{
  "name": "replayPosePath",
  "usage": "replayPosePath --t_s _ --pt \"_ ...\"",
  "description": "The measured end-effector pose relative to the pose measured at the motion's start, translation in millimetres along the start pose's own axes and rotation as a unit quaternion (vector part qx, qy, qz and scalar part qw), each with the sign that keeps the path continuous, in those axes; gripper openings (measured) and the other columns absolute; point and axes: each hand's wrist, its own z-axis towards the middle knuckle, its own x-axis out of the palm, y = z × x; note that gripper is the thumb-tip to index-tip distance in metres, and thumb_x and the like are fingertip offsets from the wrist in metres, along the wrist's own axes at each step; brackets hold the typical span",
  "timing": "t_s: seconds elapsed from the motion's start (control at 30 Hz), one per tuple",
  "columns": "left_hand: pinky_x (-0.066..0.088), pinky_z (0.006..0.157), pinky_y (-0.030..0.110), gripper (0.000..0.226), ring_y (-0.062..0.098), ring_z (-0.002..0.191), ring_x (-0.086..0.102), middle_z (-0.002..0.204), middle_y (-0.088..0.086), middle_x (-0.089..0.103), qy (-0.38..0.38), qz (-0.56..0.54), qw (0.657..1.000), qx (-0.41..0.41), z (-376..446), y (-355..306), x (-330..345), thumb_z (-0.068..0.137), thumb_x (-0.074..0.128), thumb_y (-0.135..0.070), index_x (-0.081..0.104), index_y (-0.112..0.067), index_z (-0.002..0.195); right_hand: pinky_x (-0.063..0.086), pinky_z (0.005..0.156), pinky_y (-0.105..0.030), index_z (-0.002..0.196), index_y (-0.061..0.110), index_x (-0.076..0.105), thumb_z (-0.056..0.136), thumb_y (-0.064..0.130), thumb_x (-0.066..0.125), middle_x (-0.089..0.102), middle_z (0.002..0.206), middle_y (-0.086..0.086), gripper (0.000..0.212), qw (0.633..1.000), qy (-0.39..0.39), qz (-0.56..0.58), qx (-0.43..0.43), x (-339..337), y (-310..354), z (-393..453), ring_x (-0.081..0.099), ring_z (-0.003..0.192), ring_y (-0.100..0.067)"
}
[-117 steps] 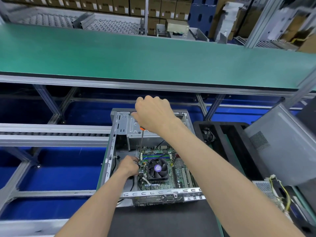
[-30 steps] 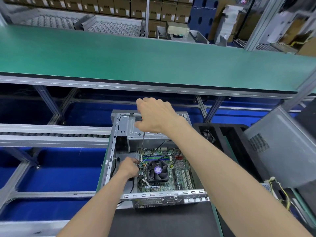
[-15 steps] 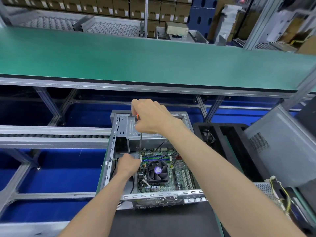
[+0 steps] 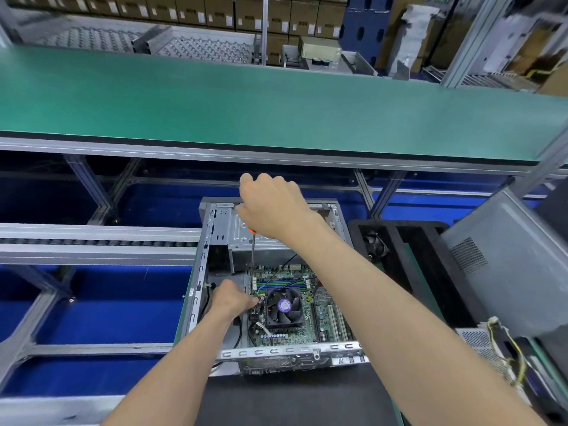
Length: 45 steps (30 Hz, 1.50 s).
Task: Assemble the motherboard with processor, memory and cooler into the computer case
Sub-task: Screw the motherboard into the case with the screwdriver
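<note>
Right grip (image 4: 273,207) curled round upright screwdriver (image 4: 252,259) — left grip (image 4: 230,298) pinching beside motherboard (image 4: 319,315).

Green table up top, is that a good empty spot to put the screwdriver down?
Yes. The green table shows bare from the boxes behind to its metal front edge. Inside the computer case it is crowded: both hands, the screwdriver, the fan and cables.

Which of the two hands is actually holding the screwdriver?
The right hand, raised above the case, grips the screwdriver by its handle. The left hand is lower, down at the motherboard near the tool's tip.
</note>
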Motion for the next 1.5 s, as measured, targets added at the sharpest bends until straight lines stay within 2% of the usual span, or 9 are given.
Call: replayPosePath --t_s 0.23,0.3,0.4,0.6,0.7,0.8,1.0,1.17,1.5 --pt "0.043 0.076 0.027 0.037 0.014 0.088 0.056 0.094 -0.003 0.059 -0.01 0.006 1.0 0.012 4 4 1 0.079 0.084 -0.029 0.059 -0.015 0.102 0.035 0.06 -0.034 0.097 0.01 0.05 0.077 0.013 0.058 0.05 0.089 -0.004 0.022 0.993 0.055 0.105 -0.01 -5 -5 2 0.051 0.078 -0.029" --pt "0.046 0.08 0.027 0.04 0.015 0.091 0.058 0.097 -0.003 0.06 0.003 0.005 1.0 0.017 6 5 2 0.08 0.083 -0.028 0.061 -0.014 0.11 0.03 0.056 -0.033 0.088 0.011 0.047 0.084 0.016 0.057 0.041 0.076 -0.002 0.012 0.999 0.028 0.036 -0.004 -2 -4 3 0.048 0.073 -0.03" --pt "0.047 0.087 0.027 0.037 0.016 0.094 0.059 0.1 -0.001 0.062 0.018 0.01 1.0 0.019 10 6 4 0.082 0.081 -0.026 0.065 -0.012 0.112 0.028 0.06 -0.036 0.075 0.015 0.037 0.094 0.029 0.055 0.028 0.068 0.002 0.029 0.998 -0.009 -0.066 0.012 1 -7 3 0.043 0.068 -0.029" --pt "0.043 0.084 0.025 0.034 0.012 0.088 0.057 0.096 -0.005 0.059 0.026 0.001 1.0 0.009 14 7 7 0.082 0.081 -0.025 0.064 -0.014 0.11 0.036 0.063 -0.034 0.102 0.015 0.054 0.075 0.011 0.06 0.053 0.099 -0.002 0.028 0.991 0.077 0.112 -0.019 -8 -14 1 0.052 0.082 -0.027" --pt "0.046 0.085 0.026 0.035 0.015 0.092 0.061 0.098 -0.003 0.062 0.03 -0.003 1.0 0.002 15 8 7 0.081 0.082 -0.025 0.063 -0.013 0.108 0.034 0.064 -0.037 0.093 0.012 0.049 0.087 0.017 0.058 0.047 0.082 -0.002 0.012 0.999 0.027 0.022 -0.008 -2 -7 1 0.051 0.079 -0.031" --pt "0.047 0.085 0.027 0.033 0.015 0.093 0.062 0.099 -0.002 0.066 0.03 -0.002 1.0 0.004 16 9 8 0.079 0.083 -0.026 0.063 -0.014 0.103 0.03 0.061 -0.037 0.085 0.014 0.042 0.094 0.029 0.057 0.03 0.068 0.002 0.023 0.998 -0.012 -0.052 -0.013 1 -2 1 0.045 0.068 -0.028" --pt "0.046 0.085 0.027 0.028 0.014 0.092 0.06 0.084 -0.009 0.059 0.023 0.0 1.0 0.008 15 9 6 0.079 0.083 -0.028 0.062 -0.019 0.094 0.05 0.065 -0.039 0.101 0.009 0.054 0.071 0.009 0.057 0.057 0.096 -0.008 0.03 0.99 0.091 0.095 -0.044 -9 0 3 0.056 0.082 -0.032" --pt "0.045 0.086 0.028 0.032 0.017 0.097 0.06 0.094 -0.003 0.062 0.021 -0.004 1.0 0.018 15 11 6 0.079 0.084 -0.026 0.066 -0.014 0.103 0.034 0.056 -0.032 0.105 0.006 0.055 0.075 0.009 0.059 0.054 0.098 -0.012 0.03 0.994 0.068 0.079 -0.017 -6 -1 -1 0.052 0.081 -0.032" --pt "0.049 0.071 0.025 0.018 0.019 0.08 0.066 0.093 0.005 0.073 -0.059 0.057 0.993 0.087 5 2 1 0.088 0.075 -0.024 0.073 -0.014 0.103 0.041 0.066 -0.037 0.098 0.013 0.056 0.076 0.019 0.071 0.057 0.088 -0.005 0.027 0.982 0.007 0.18 0.052 11 -12 -12 0.051 0.088 -0.028"
